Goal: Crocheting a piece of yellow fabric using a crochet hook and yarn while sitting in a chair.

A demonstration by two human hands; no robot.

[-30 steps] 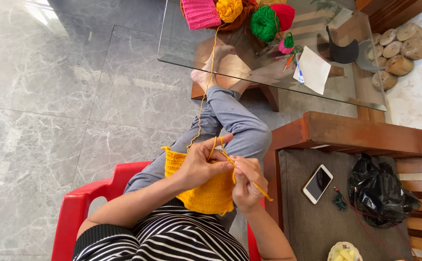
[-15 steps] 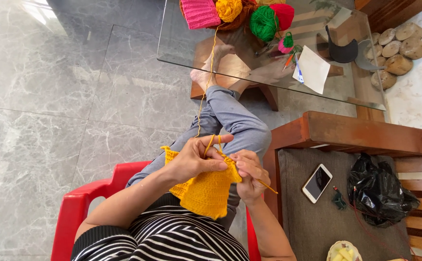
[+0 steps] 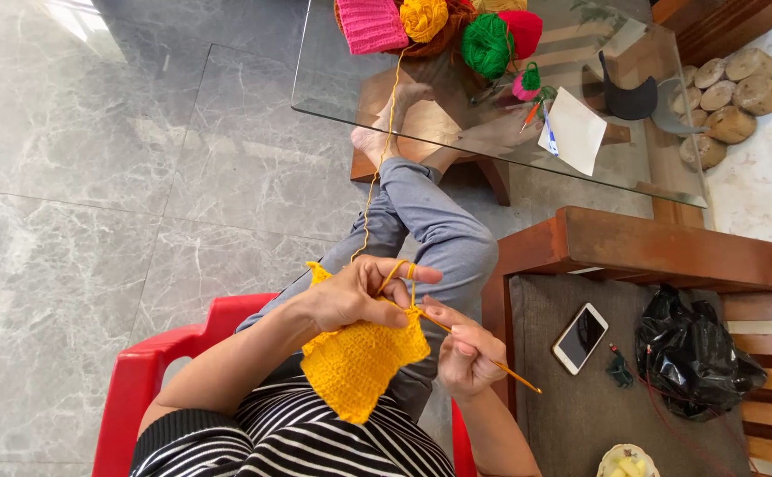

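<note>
My left hand (image 3: 355, 296) grips the top edge of a yellow crocheted piece (image 3: 357, 362), with the yellow yarn strand (image 3: 384, 132) looped over its index finger. That strand runs up to a yellow yarn ball (image 3: 424, 18) on the glass table (image 3: 342, 97). To the right, my right hand (image 3: 465, 353) holds a thin yellow crochet hook (image 3: 501, 369), whose tip sits at the piece's upper right corner. The piece hangs over my lap, above my crossed legs in grey trousers (image 3: 430, 230).
I sit on a red plastic chair (image 3: 143, 380). The glass table also carries a pink knitted piece (image 3: 371, 25), green (image 3: 485, 44) and red (image 3: 523, 31) yarn balls and a white paper (image 3: 574, 128). A phone (image 3: 580, 337) and black bag (image 3: 691, 353) lie on the wooden bench at right.
Both hands have shifted slightly down and right with the yellow piece. The hook has worked along its top edge, and the left index finger now points further right.
</note>
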